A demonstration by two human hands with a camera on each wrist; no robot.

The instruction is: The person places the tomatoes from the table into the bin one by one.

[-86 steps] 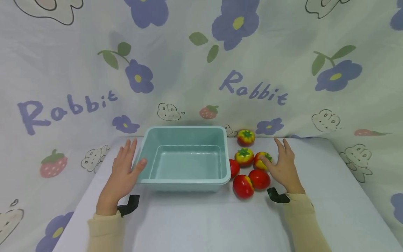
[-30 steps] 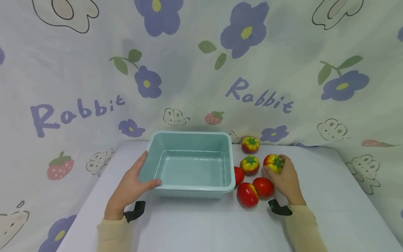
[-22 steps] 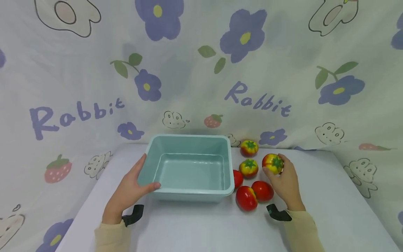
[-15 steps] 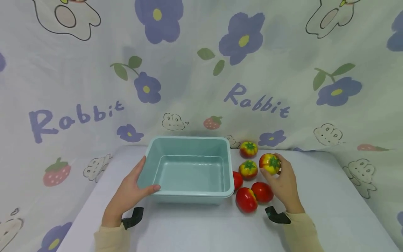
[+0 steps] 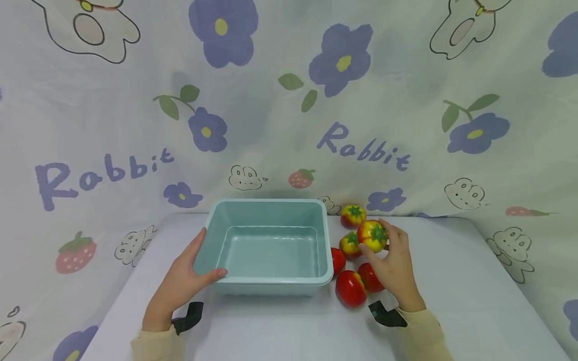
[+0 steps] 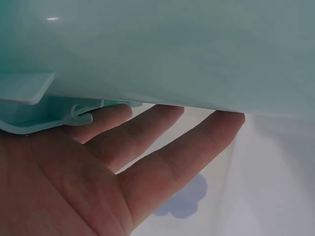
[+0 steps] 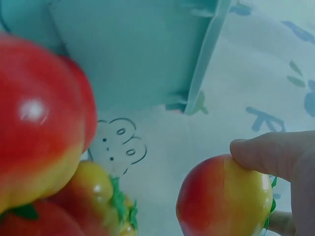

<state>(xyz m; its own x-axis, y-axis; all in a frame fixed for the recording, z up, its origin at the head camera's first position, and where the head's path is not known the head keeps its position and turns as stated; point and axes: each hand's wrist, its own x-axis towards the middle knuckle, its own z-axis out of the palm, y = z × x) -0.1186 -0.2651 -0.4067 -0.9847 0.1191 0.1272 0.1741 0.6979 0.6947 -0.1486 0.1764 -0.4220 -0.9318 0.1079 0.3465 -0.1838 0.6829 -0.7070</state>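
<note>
In the head view a pale green plastic basin (image 5: 271, 250) stands mid-table with nothing in it. My left hand (image 5: 180, 281) grips its front left corner, the thumb over the rim. Seen from the left wrist, extended fingers (image 6: 167, 167) touch the basin's outer wall; the thumb is hidden there. My right hand (image 5: 395, 265) pinches a red-and-yellow tomato (image 5: 372, 235) with a green leafy top, between thumb and fingers. In the right wrist view the thumb lies on the held tomato (image 7: 221, 196), and the other fingers are mostly out of sight.
Several more tomatoes lie right of the basin: a red one (image 5: 351, 289) in front, another (image 5: 371, 277) beside it, and a yellow-topped one (image 5: 353, 216) at the back. A white cloth covers the table (image 5: 289, 326); a printed curtain (image 5: 271, 125) hangs behind.
My left hand has come onto the basin's corner. My right hand has taken hold of a tomato, lifted it and carried it left toward the basin.
</note>
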